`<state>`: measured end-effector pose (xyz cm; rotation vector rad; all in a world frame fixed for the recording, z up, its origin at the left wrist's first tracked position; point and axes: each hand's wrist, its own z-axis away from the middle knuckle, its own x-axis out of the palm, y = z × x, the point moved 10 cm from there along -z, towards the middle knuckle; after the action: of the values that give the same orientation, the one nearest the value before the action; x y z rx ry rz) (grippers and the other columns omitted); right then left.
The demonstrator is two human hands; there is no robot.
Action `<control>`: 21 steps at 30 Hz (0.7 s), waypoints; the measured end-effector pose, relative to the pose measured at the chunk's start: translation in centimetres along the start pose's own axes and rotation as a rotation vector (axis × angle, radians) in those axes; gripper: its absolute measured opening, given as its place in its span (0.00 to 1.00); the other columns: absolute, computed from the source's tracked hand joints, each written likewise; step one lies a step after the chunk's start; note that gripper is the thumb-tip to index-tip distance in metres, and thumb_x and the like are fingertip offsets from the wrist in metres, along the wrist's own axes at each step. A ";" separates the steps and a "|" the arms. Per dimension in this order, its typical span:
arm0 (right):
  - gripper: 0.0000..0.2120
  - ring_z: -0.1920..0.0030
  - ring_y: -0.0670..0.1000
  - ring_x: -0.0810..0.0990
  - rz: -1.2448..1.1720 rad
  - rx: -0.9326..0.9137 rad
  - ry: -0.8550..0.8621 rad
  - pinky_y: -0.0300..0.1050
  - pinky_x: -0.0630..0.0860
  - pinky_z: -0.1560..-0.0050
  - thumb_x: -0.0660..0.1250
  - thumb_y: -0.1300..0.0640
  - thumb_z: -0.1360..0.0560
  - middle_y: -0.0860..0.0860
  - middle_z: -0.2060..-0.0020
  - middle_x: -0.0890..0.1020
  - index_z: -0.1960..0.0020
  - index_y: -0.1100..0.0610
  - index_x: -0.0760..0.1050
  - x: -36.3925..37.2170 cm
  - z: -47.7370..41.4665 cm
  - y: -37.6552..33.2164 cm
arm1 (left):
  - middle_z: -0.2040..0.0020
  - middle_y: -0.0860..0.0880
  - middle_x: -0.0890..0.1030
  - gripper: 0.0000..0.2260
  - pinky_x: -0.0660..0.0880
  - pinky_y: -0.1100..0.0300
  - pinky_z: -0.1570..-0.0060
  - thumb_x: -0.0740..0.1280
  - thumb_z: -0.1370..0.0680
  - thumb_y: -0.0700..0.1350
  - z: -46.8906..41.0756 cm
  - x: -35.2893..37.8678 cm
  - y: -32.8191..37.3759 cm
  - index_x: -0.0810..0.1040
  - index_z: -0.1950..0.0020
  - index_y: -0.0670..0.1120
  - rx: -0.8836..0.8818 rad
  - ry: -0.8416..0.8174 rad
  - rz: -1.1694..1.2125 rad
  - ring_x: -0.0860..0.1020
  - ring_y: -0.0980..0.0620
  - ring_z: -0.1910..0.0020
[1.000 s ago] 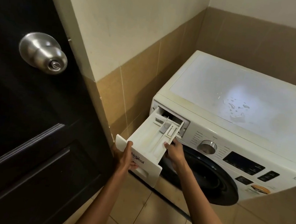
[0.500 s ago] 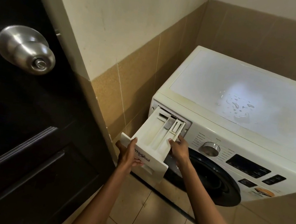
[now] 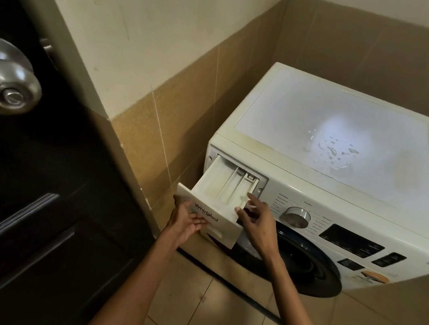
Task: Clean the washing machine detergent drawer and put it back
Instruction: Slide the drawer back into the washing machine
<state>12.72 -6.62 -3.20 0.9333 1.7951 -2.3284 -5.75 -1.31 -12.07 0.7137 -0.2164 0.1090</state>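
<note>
The white detergent drawer (image 3: 224,191) sticks partway out of its slot at the top left of the white front-loading washing machine (image 3: 338,206). Its compartments face up and its front panel carries a brand name. My left hand (image 3: 186,220) presses flat against the front panel with fingers spread under it. My right hand (image 3: 256,222) holds the drawer's right side wall, thumb and fingers on its edge.
A dark door (image 3: 26,192) with a metal knob (image 3: 3,77) stands open close on the left. Tan tiled walls enclose the corner. Water drops lie on the machine's top (image 3: 334,153). A dial (image 3: 297,217) and display sit right of the drawer. Tiled floor below.
The drawer has slid further into its slot. Both hands have moved with it towards the machine, and my view has shifted closer.
</note>
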 end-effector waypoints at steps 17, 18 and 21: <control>0.40 0.34 0.62 0.70 0.515 -0.308 0.250 0.58 0.68 0.37 0.77 0.54 0.36 0.61 0.34 0.71 0.30 0.62 0.64 0.5 -0.4 -2.6 | 0.40 0.36 0.75 0.23 0.76 0.53 0.50 0.55 0.19 0.39 -1.1 3.1 -0.2 0.56 0.24 0.42 0.066 -0.054 0.231 0.77 0.45 0.47; 0.41 0.32 0.62 0.69 0.519 -0.297 0.257 0.56 0.66 0.35 0.77 0.55 0.36 0.61 0.33 0.71 0.29 0.63 0.63 0.3 -0.7 -2.7 | 0.37 0.35 0.73 0.22 0.74 0.52 0.46 0.55 0.19 0.40 -1.1 3.5 -0.2 0.56 0.25 0.42 0.060 -0.052 0.263 0.76 0.43 0.43; 0.43 0.29 0.60 0.64 0.572 -0.265 0.256 0.55 0.61 0.31 0.77 0.55 0.35 0.61 0.31 0.68 0.27 0.63 0.59 0.1 -2.5 -2.9 | 0.33 0.34 0.70 0.18 0.68 0.49 0.37 0.54 0.19 0.38 -1.3 4.8 0.5 0.63 0.29 0.37 0.001 -0.097 0.338 0.70 0.40 0.33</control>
<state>12.52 -3.45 -1.12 1.5036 1.5757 -1.6438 -0.93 0.04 -11.64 0.6788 -0.4290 0.3973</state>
